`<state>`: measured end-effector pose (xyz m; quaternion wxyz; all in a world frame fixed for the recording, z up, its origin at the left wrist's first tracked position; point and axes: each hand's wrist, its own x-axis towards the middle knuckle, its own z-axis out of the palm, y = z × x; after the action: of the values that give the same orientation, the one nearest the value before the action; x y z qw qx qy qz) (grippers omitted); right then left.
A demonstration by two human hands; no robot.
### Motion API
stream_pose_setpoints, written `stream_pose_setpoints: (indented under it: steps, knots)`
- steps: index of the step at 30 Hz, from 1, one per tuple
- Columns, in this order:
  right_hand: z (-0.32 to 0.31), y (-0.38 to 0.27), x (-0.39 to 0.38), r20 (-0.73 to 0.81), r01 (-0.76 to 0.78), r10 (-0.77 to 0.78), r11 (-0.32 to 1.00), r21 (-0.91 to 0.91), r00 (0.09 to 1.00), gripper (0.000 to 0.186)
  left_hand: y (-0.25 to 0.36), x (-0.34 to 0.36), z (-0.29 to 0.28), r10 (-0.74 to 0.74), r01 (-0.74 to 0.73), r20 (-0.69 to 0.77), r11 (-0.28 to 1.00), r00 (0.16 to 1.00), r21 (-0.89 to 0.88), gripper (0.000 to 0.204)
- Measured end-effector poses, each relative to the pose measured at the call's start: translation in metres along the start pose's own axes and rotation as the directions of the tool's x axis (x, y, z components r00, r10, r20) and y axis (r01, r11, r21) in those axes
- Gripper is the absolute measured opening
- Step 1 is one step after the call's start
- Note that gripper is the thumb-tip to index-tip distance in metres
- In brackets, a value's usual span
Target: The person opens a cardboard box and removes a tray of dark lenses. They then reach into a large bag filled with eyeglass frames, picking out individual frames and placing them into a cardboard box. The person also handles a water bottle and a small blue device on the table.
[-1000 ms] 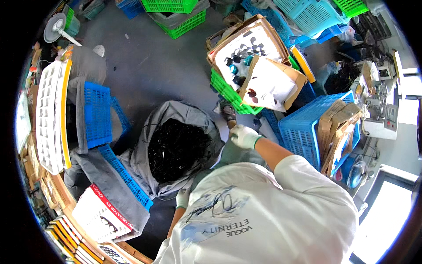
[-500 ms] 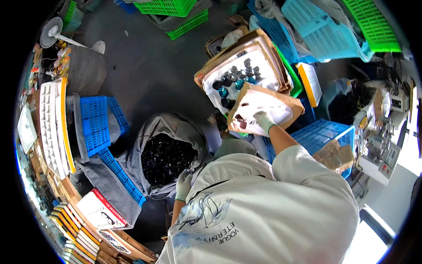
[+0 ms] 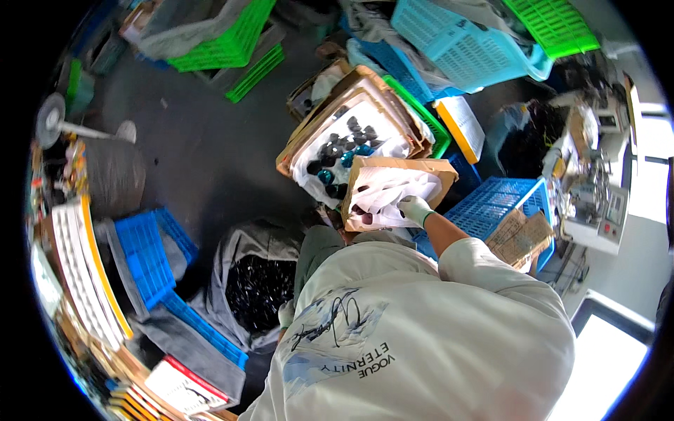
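Observation:
My right hand (image 3: pixel 415 209), in a pale glove with a green cuff, reaches into a shallow cardboard box (image 3: pixel 439 166). Its fingers are closed at a white paper-like liner (image 3: pixel 407 184), which bunches toward them. A few dark reddish lenses show at that box's left side. Just beyond, a larger cardboard box (image 3: pixel 289 156) lined in white holds several dark lenses (image 3: pixel 330 149) and teal lenses (image 3: pixel 347 159). Low at my left side is my left hand (image 3: pixel 286 313), gloved and partly covered by my shirt; its fingers cannot be made out. It is nearest a grey sack (image 3: pixel 226 254) of shiny black pieces (image 3: pixel 261 288).
Right of the boxes stands a blue crate (image 3: pixel 491 205) with flattened cardboard (image 3: pixel 521 238) on it. Light-blue (image 3: pixel 463 49) and green (image 3: pixel 554 24) baskets stand behind. At left are blue crates (image 3: pixel 145 259), a stack of white trays (image 3: pixel 84 270) and a standing fan (image 3: pixel 53 119).
My view has shifted, so the boxes sit farther left and lower. The liner under my right hand is more creased and bunched. My left hand is now more hidden by my shirt.

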<state>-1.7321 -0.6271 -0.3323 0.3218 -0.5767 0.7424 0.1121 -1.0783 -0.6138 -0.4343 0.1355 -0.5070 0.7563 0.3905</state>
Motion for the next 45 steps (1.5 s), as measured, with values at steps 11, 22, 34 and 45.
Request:
stream_pose_setpoints:
  steps: [11, 22, 34, 45]
  knots:
    - [0.011, -0.079, -0.062, 0.306, -0.548, 0.666, 0.185, 0.816, 0.681, 0.038, 0.251, 0.230, -0.263, 0.064, -0.091, -0.157, 0.981, 0.986, -0.172, 0.062]
    - [0.135, -0.068, -0.058, 0.732, -0.095, 0.627, -0.738, 0.668, 0.266, 0.042, 0.414, 0.516, -0.287, 0.437, -0.438, -0.068, 0.899, 0.897, 0.007, 0.109]
    - [0.245, -0.027, 0.062, 0.652, 0.583, 0.589, -0.768, 0.267, 0.477, 0.044, 0.407, 0.547, -0.208, 0.393, -0.399, -0.088, 0.852, 0.915, -0.340, 0.079]
    - [0.132, 0.107, 0.028, 0.373, 0.552, 0.862, -0.507, 0.662, 0.343, 0.042, 0.411, 0.537, -0.183, 0.328, -0.338, -0.092, 0.868, 0.940, -0.364, 0.081]
